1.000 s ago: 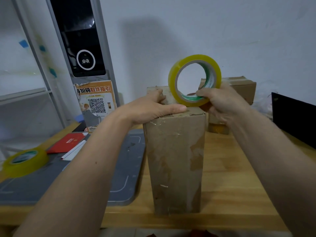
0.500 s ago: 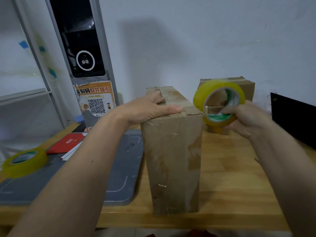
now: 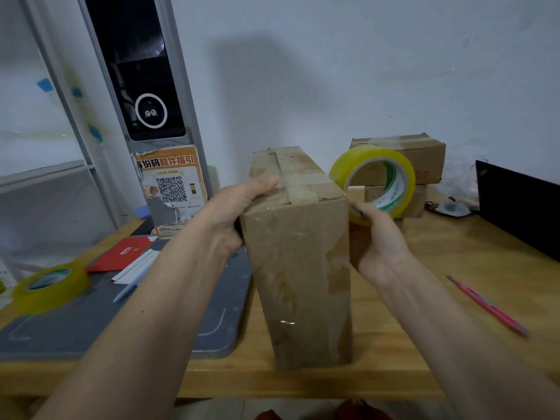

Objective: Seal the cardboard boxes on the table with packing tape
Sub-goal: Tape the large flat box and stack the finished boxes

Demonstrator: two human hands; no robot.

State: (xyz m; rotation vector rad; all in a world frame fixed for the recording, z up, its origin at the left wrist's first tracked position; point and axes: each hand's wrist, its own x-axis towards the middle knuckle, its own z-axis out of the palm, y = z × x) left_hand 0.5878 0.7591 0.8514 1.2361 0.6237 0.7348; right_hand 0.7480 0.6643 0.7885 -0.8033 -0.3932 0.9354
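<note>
Tall cardboard box point(image 3: 298, 268) stands upright at centre frame, near the front edge of the wooden table point(image 3: 454, 298). Old tape crosses its top. Left hand point(image 3: 236, 213) grips the box's upper left corner, thumb lying over the top edge. Right hand point(image 3: 374, 237) holds a yellow tape roll point(image 3: 371, 184) at its lower rim, just beside the box's upper right corner. Two stacked boxes point(image 3: 424, 159) sit behind, right of centre. Second tape roll point(image 3: 50, 286) lies at lower left on a grey mat point(image 3: 91, 322). Pink pen point(image 3: 488, 304) lies at right.
</note>
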